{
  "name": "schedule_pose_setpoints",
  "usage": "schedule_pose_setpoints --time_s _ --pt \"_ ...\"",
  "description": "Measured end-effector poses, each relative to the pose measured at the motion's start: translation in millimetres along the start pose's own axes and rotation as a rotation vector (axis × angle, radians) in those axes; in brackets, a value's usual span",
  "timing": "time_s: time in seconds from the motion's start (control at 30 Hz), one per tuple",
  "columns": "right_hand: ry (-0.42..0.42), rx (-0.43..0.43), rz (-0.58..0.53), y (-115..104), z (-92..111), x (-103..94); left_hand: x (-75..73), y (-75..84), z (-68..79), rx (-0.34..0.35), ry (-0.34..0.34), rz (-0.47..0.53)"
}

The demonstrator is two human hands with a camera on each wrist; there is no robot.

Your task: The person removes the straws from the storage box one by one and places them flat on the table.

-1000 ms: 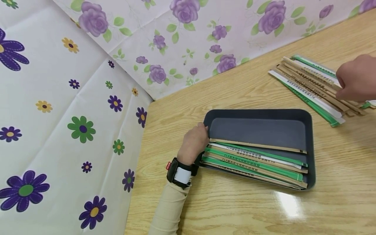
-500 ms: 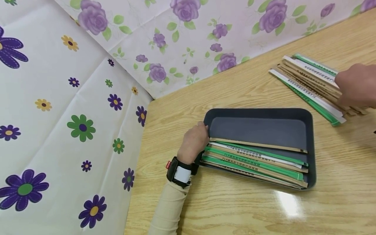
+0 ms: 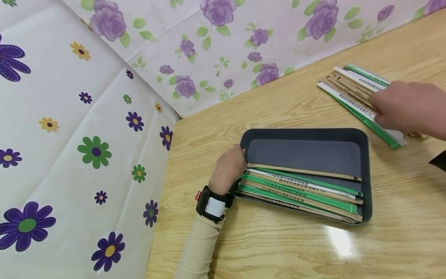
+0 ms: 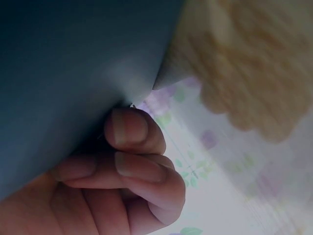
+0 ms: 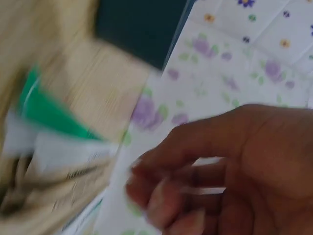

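Note:
My left hand (image 3: 228,169) grips the left end of a dark grey rectangular tray (image 3: 367,170); its curled fingers (image 4: 142,171) show against the tray's wall in the left wrist view. Several paper-wrapped straws (image 3: 299,190), green, white and brown, lie lengthwise in the tray's near half. My right hand (image 3: 405,104) is over a second pile of wrapped straws (image 3: 352,91) on the table, covering part of it. In the right wrist view, the bent fingers (image 5: 166,205) and thumb come close together. Blur hides whether a straw is between them.
The wood-grain table (image 3: 271,248) carries both tray and pile. Behind it stands a wall covering with purple roses (image 3: 219,38), and at the left one with flowers (image 3: 69,155). A black strap (image 3: 439,161) shows at the right edge.
My right hand has moved left over the pile and covers more of it. A brown straw that lay on top one second ago is no longer seen there. My left hand and the tray stay put.

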State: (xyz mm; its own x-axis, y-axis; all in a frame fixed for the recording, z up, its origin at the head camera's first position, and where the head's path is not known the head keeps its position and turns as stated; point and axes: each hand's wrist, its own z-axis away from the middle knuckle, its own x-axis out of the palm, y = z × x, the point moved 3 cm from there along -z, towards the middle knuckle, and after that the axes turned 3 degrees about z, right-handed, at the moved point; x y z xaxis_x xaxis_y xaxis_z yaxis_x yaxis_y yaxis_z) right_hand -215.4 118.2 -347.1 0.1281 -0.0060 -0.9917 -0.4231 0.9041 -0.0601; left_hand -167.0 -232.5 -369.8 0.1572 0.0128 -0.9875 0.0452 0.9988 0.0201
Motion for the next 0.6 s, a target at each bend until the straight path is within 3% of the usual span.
schedule_pose_setpoints --time_s 0.1,0.27,0.43,0.6 --pt "0.101 -0.096 -0.020 -22.8 -1.9 -2.4 0.1 -1.0 0.3 0.000 -0.002 0.010" --pt "0.180 -0.262 -0.071 -49.2 1.0 4.0 0.2 -1.6 0.4 0.006 0.001 0.016" --pt "0.160 -0.380 -0.108 -67.7 7.5 16.6 0.6 -0.8 -0.9 0.000 -0.008 0.007" --pt "0.115 -0.441 -0.110 -80.3 12.2 28.0 2.0 -0.6 -2.2 -0.007 -0.013 -0.002"
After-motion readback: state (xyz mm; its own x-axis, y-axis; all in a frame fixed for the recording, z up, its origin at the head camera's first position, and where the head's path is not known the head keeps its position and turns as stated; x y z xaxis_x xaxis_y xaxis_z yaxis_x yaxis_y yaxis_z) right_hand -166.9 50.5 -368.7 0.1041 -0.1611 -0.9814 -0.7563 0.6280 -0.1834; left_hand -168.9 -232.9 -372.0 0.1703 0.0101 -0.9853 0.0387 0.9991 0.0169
